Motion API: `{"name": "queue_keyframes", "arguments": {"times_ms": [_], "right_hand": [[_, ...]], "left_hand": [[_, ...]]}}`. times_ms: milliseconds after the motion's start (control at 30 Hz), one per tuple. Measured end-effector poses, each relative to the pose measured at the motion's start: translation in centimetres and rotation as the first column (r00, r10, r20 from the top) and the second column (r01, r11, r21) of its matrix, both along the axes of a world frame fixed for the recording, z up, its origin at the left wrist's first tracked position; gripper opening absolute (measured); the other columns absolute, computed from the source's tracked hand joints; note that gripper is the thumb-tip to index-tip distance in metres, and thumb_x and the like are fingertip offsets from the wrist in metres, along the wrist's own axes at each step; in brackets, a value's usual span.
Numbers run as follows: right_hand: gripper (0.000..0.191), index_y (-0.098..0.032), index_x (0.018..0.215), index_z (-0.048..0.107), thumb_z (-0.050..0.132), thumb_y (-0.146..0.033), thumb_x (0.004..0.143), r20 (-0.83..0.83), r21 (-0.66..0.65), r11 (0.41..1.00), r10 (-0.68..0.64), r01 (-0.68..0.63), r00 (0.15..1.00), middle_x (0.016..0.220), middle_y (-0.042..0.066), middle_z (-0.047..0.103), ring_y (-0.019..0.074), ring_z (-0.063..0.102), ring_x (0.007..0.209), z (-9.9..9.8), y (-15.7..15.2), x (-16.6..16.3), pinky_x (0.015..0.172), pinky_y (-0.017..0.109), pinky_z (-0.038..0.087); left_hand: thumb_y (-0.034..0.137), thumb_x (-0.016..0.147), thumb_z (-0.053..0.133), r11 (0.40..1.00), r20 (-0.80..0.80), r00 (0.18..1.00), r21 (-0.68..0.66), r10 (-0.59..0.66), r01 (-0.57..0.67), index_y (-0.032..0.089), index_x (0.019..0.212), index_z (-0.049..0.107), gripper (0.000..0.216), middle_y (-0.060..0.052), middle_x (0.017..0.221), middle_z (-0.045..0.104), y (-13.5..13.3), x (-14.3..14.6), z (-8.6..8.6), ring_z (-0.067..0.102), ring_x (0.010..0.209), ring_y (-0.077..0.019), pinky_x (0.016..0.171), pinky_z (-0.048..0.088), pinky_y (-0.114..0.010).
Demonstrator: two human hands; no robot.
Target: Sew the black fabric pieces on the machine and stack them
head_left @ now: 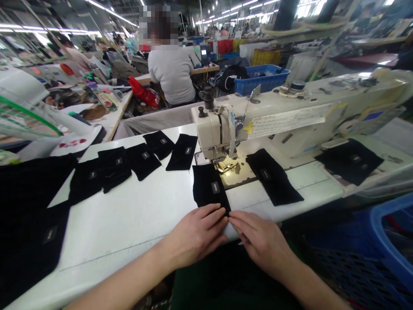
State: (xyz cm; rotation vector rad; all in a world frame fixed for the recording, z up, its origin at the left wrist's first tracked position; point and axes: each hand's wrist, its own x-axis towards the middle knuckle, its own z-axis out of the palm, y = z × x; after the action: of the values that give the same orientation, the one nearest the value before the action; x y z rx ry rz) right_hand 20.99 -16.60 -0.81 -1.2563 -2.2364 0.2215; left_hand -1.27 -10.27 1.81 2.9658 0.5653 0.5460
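view: head camera, looking down over the bench
left hand (196, 234): palm down, fingers straight and close together. The tips press on the near edge of the black fabric piece with a small grey label (210, 187). Nothing is pinched.
right hand (261, 241): also flat, fingers together. The tips meet the left hand's at the near right corner of that piece and grip nothing.
piece location: it lies flat on the white worktable (135, 219), with its far end just short of the presser foot (226, 166) of the cream industrial sewing machine (222, 129). I can't tell whether it is under the foot.
left of machine: a row of black labelled pieces (142, 159), overlapping and fanned toward the left edge. A larger black fabric pile (32, 215) sits beyond them.
right of needle: one long black labelled piece (274, 178) lies apart from the hands. A black stack (350, 160) sits further right, by the machine's base.
progress (judgement only): the row on the left looks finished, about five or six pieces. One piece is in hand, and the stack on the right looks like what's left.
surroundings: a blue plastic crate (387, 245) sits low on the right. A person in a grey top (172, 73) is seated at the next bench, back turned.
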Motion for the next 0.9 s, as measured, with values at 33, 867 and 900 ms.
{"name": "queue_keyframes", "arguments": {"times_ms": [33, 867, 900], "right_hand": [[0.039, -0.012, 0.121, 0.066, 0.04, -0.007, 0.093, -0.003, -0.006, 1.0, -0.002, 0.002, 1.0, 0.122, 0.013, 0.07, 0.0225, 0.069, 0.1, 0.0, 0.2, 0.0, 0.083, 0.035, 0.061], [0.028, -0.019, 0.116, 0.069, 0.052, -0.011, 0.096, 0.118, -0.135, 0.989, -0.048, 0.063, 0.992, 0.124, 0.005, 0.069, 0.0193, 0.07, 0.098, 1.4, 7.3, -0.8, 0.08, 0.028, 0.054], [0.028, -0.019, 0.117, 0.069, 0.052, -0.011, 0.096, 0.123, -0.136, 0.988, -0.05, 0.067, 0.991, 0.125, 0.006, 0.069, 0.0194, 0.07, 0.097, 1.5, 7.5, -0.8, 0.08, 0.028, 0.054]], "left_hand": [[0.031, 0.1, 0.053, 1.0, -0.006, 1.0, -0.004, -0.002, 0.002, 0.011, 0.121, 0.064, 0.032, -0.014, 0.123, 0.068, 0.2, 0.0, 0.0, 0.061, 0.122, -0.03, 0.098, 0.06, -0.042], [0.03, 0.1, 0.053, 1.0, -0.024, 0.999, 0.012, 0.029, -0.029, 0.012, 0.12, 0.067, 0.03, -0.016, 0.121, 0.067, 6.5, 0.2, 0.2, 0.062, 0.119, -0.0284, 0.098, 0.059, -0.044], [0.03, 0.1, 0.053, 0.999, -0.021, 0.999, 0.011, 0.031, -0.031, 0.013, 0.12, 0.067, 0.03, -0.016, 0.121, 0.067, 6.8, 0.1, 0.2, 0.063, 0.119, -0.0281, 0.098, 0.059, -0.045]]}}
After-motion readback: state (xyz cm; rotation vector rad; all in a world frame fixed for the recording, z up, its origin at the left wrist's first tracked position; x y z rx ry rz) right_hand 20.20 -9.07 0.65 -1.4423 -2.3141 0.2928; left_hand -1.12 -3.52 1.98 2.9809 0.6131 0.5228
